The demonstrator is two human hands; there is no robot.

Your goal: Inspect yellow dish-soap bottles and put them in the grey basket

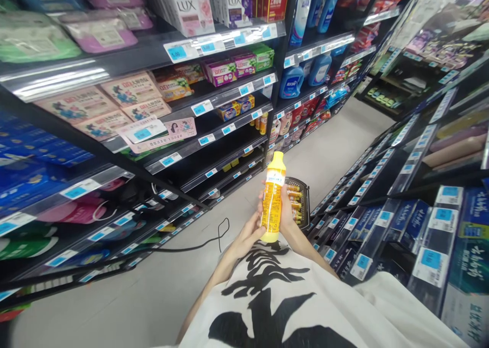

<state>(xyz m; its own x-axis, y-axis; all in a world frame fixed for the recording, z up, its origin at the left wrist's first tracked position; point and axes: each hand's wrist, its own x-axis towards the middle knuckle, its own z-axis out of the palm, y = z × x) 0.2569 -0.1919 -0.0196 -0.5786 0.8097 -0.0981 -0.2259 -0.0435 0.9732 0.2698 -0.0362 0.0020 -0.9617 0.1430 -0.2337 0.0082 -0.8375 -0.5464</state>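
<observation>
A yellow plastic bottle (272, 205) with a yellow cap and printed label stands nearly upright in front of my chest. My left hand (251, 231) is closed round its lower left side. On the other side, my right hand (285, 213) grips it too, its fingers partly hidden behind the bottle. Just beyond my right hand, a dark basket (305, 195) sits on the floor with several similar yellow bottles (294, 197) lying in it.
Shelves (229, 37) with boxed soap and detergent bottles (292, 81) run along the left. More shelving (362, 261) with boxed goods lines the right. Between them the grey floor (324, 139) forms a narrow aisle. A black cable (191, 247) lies across the floor at left.
</observation>
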